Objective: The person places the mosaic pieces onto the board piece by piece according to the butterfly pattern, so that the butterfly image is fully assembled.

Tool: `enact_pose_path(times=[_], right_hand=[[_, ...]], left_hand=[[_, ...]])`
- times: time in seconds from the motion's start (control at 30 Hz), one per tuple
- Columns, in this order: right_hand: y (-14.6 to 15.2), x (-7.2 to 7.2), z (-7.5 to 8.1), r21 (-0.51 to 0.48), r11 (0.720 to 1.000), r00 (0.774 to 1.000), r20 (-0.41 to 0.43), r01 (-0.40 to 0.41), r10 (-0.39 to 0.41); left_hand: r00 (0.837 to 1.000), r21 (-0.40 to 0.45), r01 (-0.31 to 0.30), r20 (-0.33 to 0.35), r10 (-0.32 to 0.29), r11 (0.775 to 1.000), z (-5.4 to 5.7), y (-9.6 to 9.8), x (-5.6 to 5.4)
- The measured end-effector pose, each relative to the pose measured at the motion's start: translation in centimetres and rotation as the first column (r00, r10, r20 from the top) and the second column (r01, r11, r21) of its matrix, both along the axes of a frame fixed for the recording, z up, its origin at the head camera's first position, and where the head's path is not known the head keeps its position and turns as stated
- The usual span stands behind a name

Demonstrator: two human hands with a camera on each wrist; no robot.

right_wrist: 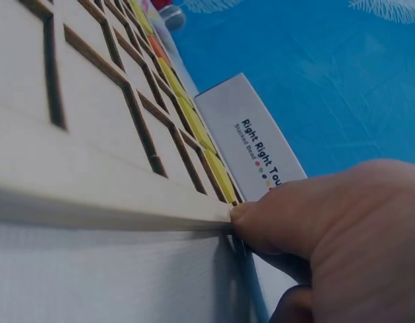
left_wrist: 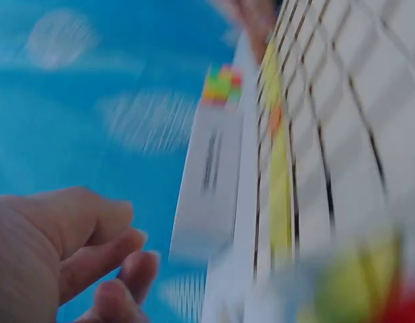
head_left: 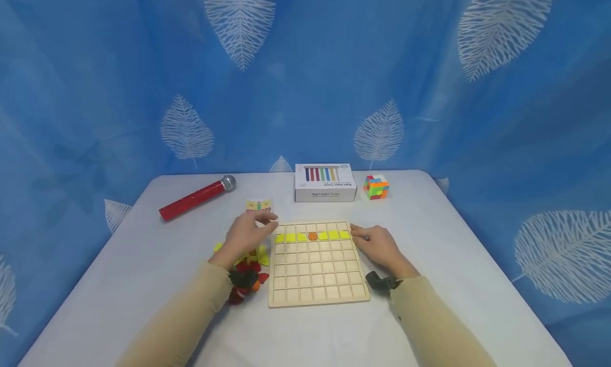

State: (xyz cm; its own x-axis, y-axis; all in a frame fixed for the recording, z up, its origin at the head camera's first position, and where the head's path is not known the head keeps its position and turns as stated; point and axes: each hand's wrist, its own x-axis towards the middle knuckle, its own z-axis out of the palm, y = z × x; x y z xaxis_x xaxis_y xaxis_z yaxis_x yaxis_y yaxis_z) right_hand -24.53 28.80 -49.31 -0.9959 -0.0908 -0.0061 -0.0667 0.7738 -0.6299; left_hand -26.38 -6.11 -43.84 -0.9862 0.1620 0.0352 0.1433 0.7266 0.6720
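A light wooden grid board [head_left: 318, 278] lies flat on the table between the hands. Yellow tiles [head_left: 290, 237] and one orange round tile [head_left: 312, 236] fill a row near its far edge. The left hand [head_left: 245, 232] hovers by the board's far left corner, fingers loosely bent, with nothing visible between them in the left wrist view. Below that wrist lies a heap of yellow and red pieces [head_left: 261, 256], partly hidden by the arm. At the far right corner of the board, the right hand [head_left: 380, 246] grips the edge with thumb and finger; its other fingers are partly hidden.
Behind the left hand lies a patterned card [head_left: 259, 204], partly covered. A red microphone [head_left: 193, 201] is at the back left. Farther back stand a white box [head_left: 325, 183] and a colored puzzle cube [head_left: 376, 187]. Blue leaf-printed cloth [head_left: 305, 91] hangs behind the white table [head_left: 143, 282].
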Motion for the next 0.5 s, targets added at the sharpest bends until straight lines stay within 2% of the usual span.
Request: enact_pose_path(times=[0.07, 0.13, 0.23, 0.37, 0.5], right_hand=[[0.0, 0.2, -0.1, 0.003, 1.0, 1.0, -0.001, -0.003, 0.003], [0.1, 0.3, -0.2, 0.003, 1.0, 1.0, -0.008, 0.003, -0.003], [0.0, 0.3, -0.2, 0.001, 1.0, 1.0, -0.011, 0.006, -0.006], [-0.1, 0.2, -0.3, 0.005, 1.0, 1.0, -0.015, -0.01, 0.01], [-0.1, 0.2, -0.3, 0.016, 1.0, 1.0, -0.018, -0.008, 0.008]], left_hand=[[0.995, 0.028, -0.096, 0.03, 0.096, 0.995, -0.5, -2.7, 0.2], [0.983, 0.05, -0.175, 0.058, 0.172, 0.983, -1.3, -4.8, 0.3], [0.969, 0.035, -0.237, 0.072, 0.234, 0.971, -2.5, -6.7, 0.4], [0.967, -0.048, -0.25, 0.044, 0.252, 0.967, -3.8, -7.3, 0.4], [0.975, -0.155, -0.209, 0.043, 0.218, 0.965, -4.4, -7.1, 0.2]])
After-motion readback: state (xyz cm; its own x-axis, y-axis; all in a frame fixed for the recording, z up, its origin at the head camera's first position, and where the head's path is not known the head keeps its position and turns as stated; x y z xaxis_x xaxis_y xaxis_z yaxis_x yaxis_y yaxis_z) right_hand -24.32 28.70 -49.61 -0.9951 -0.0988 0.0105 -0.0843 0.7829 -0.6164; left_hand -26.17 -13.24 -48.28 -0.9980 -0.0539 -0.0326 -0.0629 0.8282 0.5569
